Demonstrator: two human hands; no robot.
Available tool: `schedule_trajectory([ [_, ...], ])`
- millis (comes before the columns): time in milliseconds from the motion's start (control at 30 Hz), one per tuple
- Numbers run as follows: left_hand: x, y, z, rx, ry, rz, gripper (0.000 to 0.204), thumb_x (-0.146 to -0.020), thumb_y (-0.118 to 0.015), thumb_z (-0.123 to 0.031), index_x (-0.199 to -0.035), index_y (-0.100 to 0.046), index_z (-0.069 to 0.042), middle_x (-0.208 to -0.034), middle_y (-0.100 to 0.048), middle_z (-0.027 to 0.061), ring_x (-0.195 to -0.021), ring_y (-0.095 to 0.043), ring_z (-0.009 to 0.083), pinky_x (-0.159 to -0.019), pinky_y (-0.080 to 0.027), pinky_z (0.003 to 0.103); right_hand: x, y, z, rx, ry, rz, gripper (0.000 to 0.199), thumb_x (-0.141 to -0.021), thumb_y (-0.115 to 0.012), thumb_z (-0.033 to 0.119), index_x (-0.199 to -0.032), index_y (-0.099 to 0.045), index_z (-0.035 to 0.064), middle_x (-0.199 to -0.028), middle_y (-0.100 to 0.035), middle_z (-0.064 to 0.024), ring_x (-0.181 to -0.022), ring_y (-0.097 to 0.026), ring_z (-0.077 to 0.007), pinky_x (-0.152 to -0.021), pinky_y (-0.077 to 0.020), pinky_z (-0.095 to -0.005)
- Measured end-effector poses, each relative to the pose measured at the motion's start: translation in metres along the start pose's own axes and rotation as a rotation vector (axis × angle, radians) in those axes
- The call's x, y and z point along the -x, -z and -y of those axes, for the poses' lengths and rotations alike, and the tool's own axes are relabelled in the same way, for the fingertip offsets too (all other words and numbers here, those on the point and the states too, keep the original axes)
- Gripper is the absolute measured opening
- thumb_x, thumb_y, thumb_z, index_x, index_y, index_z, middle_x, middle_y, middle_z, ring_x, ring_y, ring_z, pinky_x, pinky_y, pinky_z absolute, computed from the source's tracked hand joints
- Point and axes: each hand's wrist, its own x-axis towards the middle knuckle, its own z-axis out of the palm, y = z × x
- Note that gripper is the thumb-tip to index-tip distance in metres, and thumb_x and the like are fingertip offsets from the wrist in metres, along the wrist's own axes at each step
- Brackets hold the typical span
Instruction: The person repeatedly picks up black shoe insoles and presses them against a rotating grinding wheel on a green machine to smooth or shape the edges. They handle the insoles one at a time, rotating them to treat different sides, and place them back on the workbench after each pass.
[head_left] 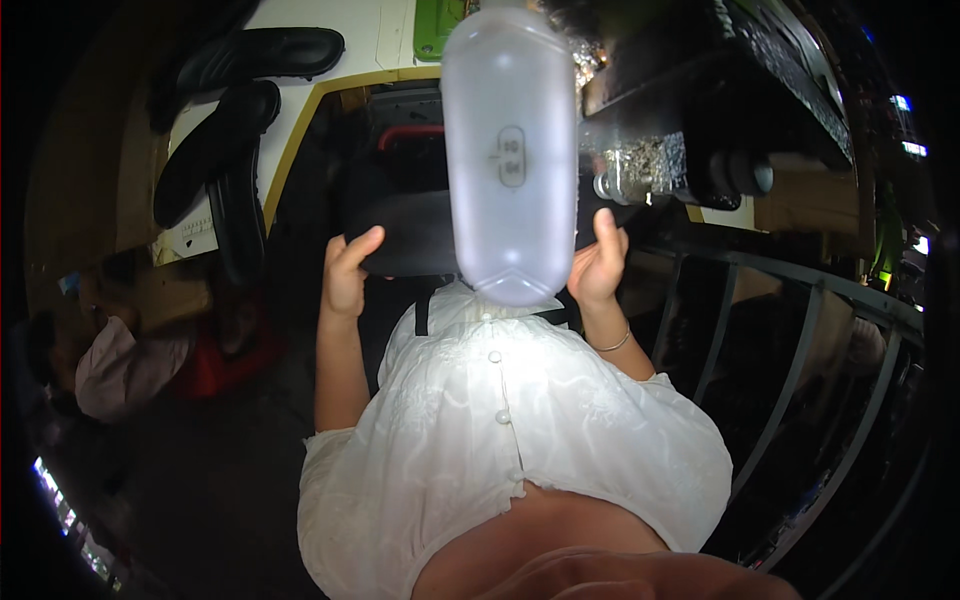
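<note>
A long, dark, smooth piece that looks like a black shoe sole lies crosswise in front of my waist, between my two hands. My left hand grips its left end, thumb on top and fingers curled below. On the other side, my right hand is closed at the right end with its thumb raised; the contact there is partly hidden. A pale translucent oblong cover hangs close to the camera and hides the sole's middle. Several black shoe soles rest on the white table to the left.
The white table has a yellow edge curving around a dark recess. At its back sits a green object. Dark machinery with a metal cylinder stands at the right, above a grey metal railing. Something red is low at left.
</note>
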Motion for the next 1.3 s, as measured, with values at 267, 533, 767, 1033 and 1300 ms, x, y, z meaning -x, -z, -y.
schedule_trajectory([
  [267, -0.006, 0.033, 0.057, -0.217, 0.219, -0.114, 0.025, -0.079, -0.053, -0.018, -0.095, -0.057, 0.000, -0.084, -0.060, 0.0072, -0.059, -0.058, 0.0148, -0.057, -0.049, 0.025, 0.006, -0.004, -0.012, 0.423, -0.017, 0.275, 0.021, -0.089, -0.053, 0.014, -0.074, -0.058, 0.0010, -0.065, -0.051, 0.0050, -0.059, -0.042, -0.0025, -0.055, -0.0357, -0.0189],
  [533, -0.017, -0.057, 0.098, -0.871, -0.233, 0.310, 0.025, -0.071, -0.066, -0.012, -0.092, -0.062, 0.002, -0.078, -0.064, 0.0123, -0.068, -0.060, 0.0198, -0.065, -0.048, 0.030, -0.034, -0.009, 0.031, 0.777, -0.021, 0.499, 0.020, -0.083, -0.061, 0.016, -0.085, -0.064, -0.0044, -0.072, -0.063, -0.0025, -0.067, -0.054, -0.0058, -0.060, -0.0446, -0.0210],
  [767, -0.039, -0.124, 0.011, -0.314, -0.372, 0.200, 0.025, -0.087, -0.059, -0.021, -0.087, -0.066, 0.003, -0.074, -0.064, 0.0020, -0.064, -0.054, 0.0047, -0.058, -0.044, 0.020, -0.039, 0.017, 0.040, 0.576, -0.214, 0.546, 0.040, -0.076, -0.070, 0.017, -0.109, -0.057, -0.0019, -0.096, -0.062, -0.0051, -0.086, -0.057, -0.0117, -0.078, -0.0470, -0.0260],
  [1033, -0.019, -0.086, 0.018, -0.243, -0.318, 0.236, 0.024, -0.090, -0.054, -0.020, -0.093, -0.062, 0.003, -0.078, -0.064, 0.0040, -0.066, -0.058, 0.0073, -0.057, -0.047, 0.021, -0.012, 0.179, 0.042, 0.452, -0.655, 0.551, 0.062, -0.066, -0.072, 0.005, -0.121, -0.046, -0.0039, -0.106, -0.059, -0.0147, -0.100, -0.056, -0.0215, -0.094, -0.0401, -0.0322],
  [1300, 0.013, -0.066, 0.011, 0.013, -0.092, 0.261, 0.025, -0.089, -0.046, -0.012, -0.110, -0.048, 0.002, -0.085, -0.060, 0.0076, -0.064, -0.058, 0.0118, -0.055, -0.050, 0.023, -0.066, 0.099, 0.080, -0.057, -0.087, -0.053, 0.027, -0.081, -0.056, 0.012, -0.105, -0.056, -0.0013, -0.099, -0.062, -0.0132, -0.088, -0.062, -0.0249, -0.081, -0.0496, -0.0353],
])
